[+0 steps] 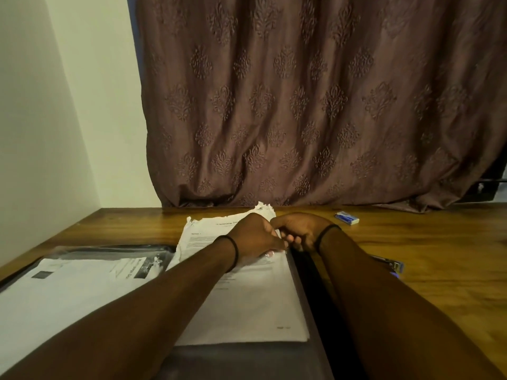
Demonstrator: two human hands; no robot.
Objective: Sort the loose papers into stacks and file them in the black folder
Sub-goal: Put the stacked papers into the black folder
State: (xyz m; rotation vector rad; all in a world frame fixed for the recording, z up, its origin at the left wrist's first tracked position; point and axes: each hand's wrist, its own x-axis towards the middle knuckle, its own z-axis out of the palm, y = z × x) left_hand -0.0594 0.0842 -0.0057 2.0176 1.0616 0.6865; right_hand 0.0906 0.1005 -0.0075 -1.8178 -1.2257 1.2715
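Observation:
A stack of white printed papers [247,303] lies on the open black folder [241,360], whose dark edge runs along the stack's right side. My left hand [255,237] reaches across the stack, and its fingers curl over the stack's right edge near the top. My right hand [299,231] meets it there, fingers curled at the same edge. The stack's far corner is crumpled and sticks up behind my hands. A second pile of papers [68,292] lies to the left on a dark sleeve.
A small blue and white box [347,218] sits on the wooden table [439,256] at the back right. A dark stapler [389,263] lies beside my right forearm. A brown curtain [301,105] hangs behind the table, with a wall on the left.

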